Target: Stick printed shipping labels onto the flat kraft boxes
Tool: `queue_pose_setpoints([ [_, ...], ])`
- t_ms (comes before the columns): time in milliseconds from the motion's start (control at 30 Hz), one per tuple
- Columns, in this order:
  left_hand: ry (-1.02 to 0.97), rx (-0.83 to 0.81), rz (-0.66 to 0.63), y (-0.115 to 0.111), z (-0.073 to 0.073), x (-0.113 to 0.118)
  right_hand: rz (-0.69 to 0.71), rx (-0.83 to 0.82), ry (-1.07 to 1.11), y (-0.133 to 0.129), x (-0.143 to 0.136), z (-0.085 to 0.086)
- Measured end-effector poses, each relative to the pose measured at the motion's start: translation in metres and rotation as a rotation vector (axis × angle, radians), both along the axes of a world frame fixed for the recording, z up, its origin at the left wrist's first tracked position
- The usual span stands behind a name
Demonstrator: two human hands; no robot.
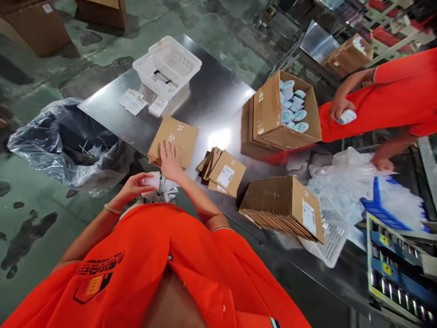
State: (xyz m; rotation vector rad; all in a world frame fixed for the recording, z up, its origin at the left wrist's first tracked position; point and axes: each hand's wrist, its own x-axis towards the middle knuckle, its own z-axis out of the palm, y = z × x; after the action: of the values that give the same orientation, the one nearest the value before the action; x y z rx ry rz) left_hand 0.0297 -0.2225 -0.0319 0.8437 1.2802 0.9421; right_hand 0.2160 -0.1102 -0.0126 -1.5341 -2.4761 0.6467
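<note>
My left hand (136, 186) pinches a small white label sheet (152, 181) near the table's front edge. Flat on top of a stack of brown cardboard pieces (182, 141) lies my right hand (170, 160), its fingers spread. Handwritten marks show on the top piece. Crumpled white paper strips (167, 190) hang just below my hands. To the right, a fanned pile of flat cardboard pieces (228, 172) bears white printed labels. White printed cards (133, 101) and a small stack of cards (158, 106) lie beyond my right hand.
A white basket (191, 59) stands on the metal table (218, 105). Right are an open carton (269, 107) of round packs, a long row of labelled cardboard (309, 214) and clear plastic bags (336, 191). A co-worker's hand (341, 107) holds a round pack. A plastic-lined bin (37, 141) stands left.
</note>
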Motion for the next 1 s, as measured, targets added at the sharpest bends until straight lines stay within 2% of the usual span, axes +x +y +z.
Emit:
queue_pose_setpoints([
  [100,-0.042,0.067,0.154,-0.002,0.010,-0.001,0.019,-0.083,0.271,-0.017,0.026,-0.008],
  [200,-0.075,0.078,0.283,0.011,0.013,-0.003,0.181,-0.398,0.530,-0.039,0.031,-0.022],
  [233,-0.086,0.066,0.320,0.019,0.011,-0.005,0.189,-0.485,0.586,-0.046,0.028,-0.028],
  [300,-0.098,0.027,0.411,0.037,0.004,-0.010,0.094,-0.574,0.658,-0.055,0.016,-0.036],
  [400,-0.122,-0.103,0.521,0.055,-0.008,-0.014,-0.115,-0.574,0.753,-0.056,-0.001,-0.036],
  [467,-0.186,-0.150,0.469,0.052,-0.011,-0.011,-0.240,-0.535,0.833,-0.052,-0.008,-0.030],
  [533,-0.250,-0.095,0.335,0.041,-0.010,-0.005,-0.333,-0.512,0.886,-0.047,-0.012,-0.022],
  [600,-0.247,-0.010,0.201,0.029,-0.005,0.002,-0.364,-0.514,0.889,-0.045,-0.013,-0.015],
  [667,-0.189,0.039,0.128,0.023,0.000,0.007,-0.376,-0.509,0.871,-0.045,-0.012,-0.010],
  [833,-0.114,0.127,0.119,0.026,0.008,0.011,-0.429,-0.576,0.889,-0.049,-0.005,-0.005],
  [933,-0.080,0.096,0.104,0.024,0.008,0.009,-0.398,-0.625,0.922,-0.051,-0.001,-0.006],
  [1000,-0.031,0.052,0.098,0.020,0.006,0.008,-0.370,-0.588,0.914,-0.054,0.001,-0.009],
])
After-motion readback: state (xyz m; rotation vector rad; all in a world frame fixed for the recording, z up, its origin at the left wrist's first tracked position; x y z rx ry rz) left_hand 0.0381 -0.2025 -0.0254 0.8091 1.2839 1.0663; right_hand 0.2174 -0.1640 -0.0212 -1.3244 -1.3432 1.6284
